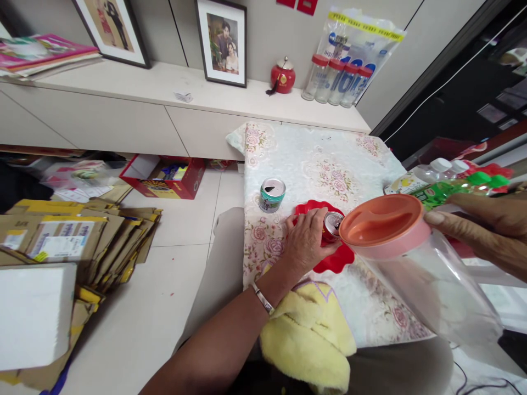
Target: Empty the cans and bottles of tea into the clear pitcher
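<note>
My left hand (307,238) is closed around a red drink can (331,225), whose silver top with its opening faces up. Under that hand lies a red scalloped plate (340,262). A clear plastic pitcher (432,296) with a coral lid (385,219) is tilted in my right hand (486,227), the lid's edge close to the can. The thumb shows by the lid; the handle is mostly hidden. To the left of the plate stands a short green and silver can (272,195), opened at the top. A yellow cloth (307,334) lies at the near table edge, partly over my lap.
The floral tablecloth (296,151) covers the small table. Several bottles (448,178) stand at its right. A white cabinet (135,118) behind bears framed photos (222,44), a red jar (282,77) and glass jars (335,82). Flattened cardboard (119,247) and a red box (164,178) are at left.
</note>
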Demonstrator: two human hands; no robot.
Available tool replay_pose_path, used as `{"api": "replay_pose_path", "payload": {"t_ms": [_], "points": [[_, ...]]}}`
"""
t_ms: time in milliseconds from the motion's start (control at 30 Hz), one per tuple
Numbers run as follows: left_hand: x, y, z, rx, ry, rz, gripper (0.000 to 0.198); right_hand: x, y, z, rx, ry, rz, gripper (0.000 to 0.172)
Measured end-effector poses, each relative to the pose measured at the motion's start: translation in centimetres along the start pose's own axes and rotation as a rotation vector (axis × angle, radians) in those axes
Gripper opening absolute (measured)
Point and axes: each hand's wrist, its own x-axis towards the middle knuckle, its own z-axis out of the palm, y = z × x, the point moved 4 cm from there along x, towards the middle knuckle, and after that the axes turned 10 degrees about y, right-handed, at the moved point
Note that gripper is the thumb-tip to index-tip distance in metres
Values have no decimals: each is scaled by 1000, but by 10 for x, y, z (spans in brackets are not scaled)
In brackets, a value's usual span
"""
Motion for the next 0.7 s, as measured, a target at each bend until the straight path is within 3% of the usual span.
{"api": "replay_pose_path", "payload": {"t_ms": [567,700], "points": [[1,0,0,-4,1,4,78,0,-3,1,-25,-79,46,60],[0,0,0,-12,-5,1,77,0,-6,0,5,-34,-2,59]]}}
